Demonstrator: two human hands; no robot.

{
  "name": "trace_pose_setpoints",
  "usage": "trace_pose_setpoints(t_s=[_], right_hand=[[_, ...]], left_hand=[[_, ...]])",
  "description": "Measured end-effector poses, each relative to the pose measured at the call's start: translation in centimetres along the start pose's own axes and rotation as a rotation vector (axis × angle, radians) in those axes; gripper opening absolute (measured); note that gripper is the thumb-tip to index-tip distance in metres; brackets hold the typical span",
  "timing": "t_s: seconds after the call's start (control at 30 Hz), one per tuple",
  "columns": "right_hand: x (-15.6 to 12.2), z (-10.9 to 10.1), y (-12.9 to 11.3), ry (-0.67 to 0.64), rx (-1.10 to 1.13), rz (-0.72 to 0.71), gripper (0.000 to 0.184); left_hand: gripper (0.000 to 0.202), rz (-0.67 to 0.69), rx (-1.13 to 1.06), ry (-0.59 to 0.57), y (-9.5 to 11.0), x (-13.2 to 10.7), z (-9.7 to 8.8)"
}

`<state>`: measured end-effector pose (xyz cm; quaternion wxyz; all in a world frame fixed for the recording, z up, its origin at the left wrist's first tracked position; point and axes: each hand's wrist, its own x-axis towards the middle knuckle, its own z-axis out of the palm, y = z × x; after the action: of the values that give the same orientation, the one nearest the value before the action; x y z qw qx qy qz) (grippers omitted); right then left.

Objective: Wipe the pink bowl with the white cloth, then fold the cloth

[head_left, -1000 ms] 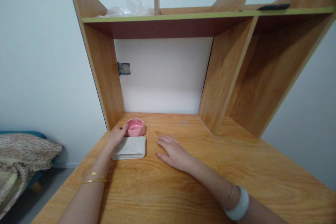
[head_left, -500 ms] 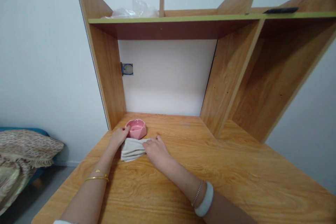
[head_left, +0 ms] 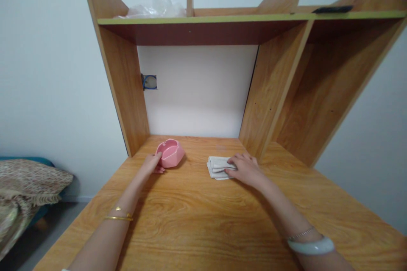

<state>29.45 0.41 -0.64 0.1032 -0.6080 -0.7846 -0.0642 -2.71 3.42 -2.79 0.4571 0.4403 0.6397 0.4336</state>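
Observation:
My left hand (head_left: 153,163) grips the near left side of a pink faceted bowl (head_left: 172,159), thumb at its rim and fingers underneath. The bowl is tilted and partly lifted at the back left of the wooden desk (head_left: 178,220); nothing shows inside it. Farther right, a folded pale grey cloth (head_left: 218,167) lies on the desktop. My right hand (head_left: 245,168) holds the cloth's right edge between thumb and fingers.
A wooden shelf unit (head_left: 203,20) rises from the back of the desk. Clear plastic wrapping (head_left: 155,7) and a dark flat object (head_left: 333,9) lie on its shelf. An open wall socket box (head_left: 149,82) with blue wire is at back left. A patterned blanket (head_left: 32,182) is beyond the desk's left edge.
My right hand has carried the cloth rightward, away from the bowl. My left hand has taken hold of the bowl and tilted it, where before the bowl stood level. The view has shifted slightly.

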Motion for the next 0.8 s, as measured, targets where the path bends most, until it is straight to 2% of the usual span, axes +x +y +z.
trace_pose_setpoints(t_s=[0.07,0.13,0.23,0.3,0.4,0.57,0.67,0.73,0.8], right_hand=[[0.1,0.3,-0.2,0.024,0.047,-0.047,0.03],[0.3,0.8,-0.4,0.032,0.065,-0.083,0.025],[0.7,1.6,-0.1,0.074,0.123,-0.076,0.024],[0.9,2.0,0.3,0.164,0.201,-0.03,0.03],[1.0,2.0,1.0,0.366,0.325,0.063,0.033],[0.5,0.2,2.5,0.743,0.473,0.25,0.032],[0.2,-1.8,3.2,0.941,0.593,0.29,0.031],[0.0,-2.9,2.9,0.992,0.597,0.247,0.029],[-0.1,-3.5,1.9,0.934,0.621,0.161,0.029]], left_hand=[[0.032,-0.022,-0.068,-0.055,-0.1,-0.4,0.7],[0.031,-0.027,-0.13,-0.114,-0.2,-1.0,1.3],[0.03,-0.051,-0.274,-0.241,-0.3,-1.8,1.9],[0.03,-0.089,-0.36,-0.334,-0.3,-2.2,2.3],[0.029,-0.107,-0.415,-0.417,0.0,-3.0,2.9],[0.031,-0.072,-0.404,-0.48,0.3,-4.3,4.2],[0.034,-0.034,-0.389,-0.499,0.1,-4.5,5.3],[0.036,0.003,-0.354,-0.486,-0.2,-4.5,6.0],[0.04,0.07,-0.29,-0.463,-0.7,-4.4,6.6]])
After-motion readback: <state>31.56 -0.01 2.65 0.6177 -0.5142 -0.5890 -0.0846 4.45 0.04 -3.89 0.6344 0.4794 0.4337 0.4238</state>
